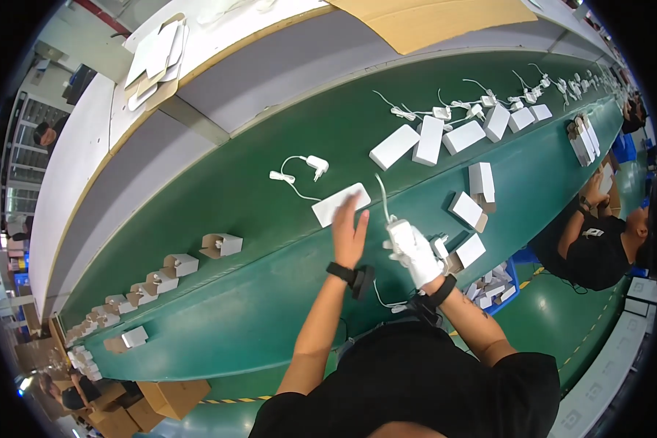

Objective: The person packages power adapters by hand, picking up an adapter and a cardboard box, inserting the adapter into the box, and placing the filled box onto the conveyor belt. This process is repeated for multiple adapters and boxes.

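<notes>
My left hand (348,233) is bare, its fingers stretched out over the near side of a closed white box (334,209) on the green belt. Its thumb stands apart from the fingers. A white glove covers my right hand (416,257), which is closed around a white power adapter (398,231) whose cable rises from it. Beside that hand is another white adapter (439,247) with a plug; whether the hand touches it I cannot tell. Beyond the left hand, a corded white adapter (316,166) lies on the belt.
Closed white boxes (428,141) and several corded adapters (477,111) line the far right. Opened boxes (466,209) lie right of my hands, others (180,264) at the left. A blue bin (505,296) sits below the near edge. A co-worker (598,241) works at the right.
</notes>
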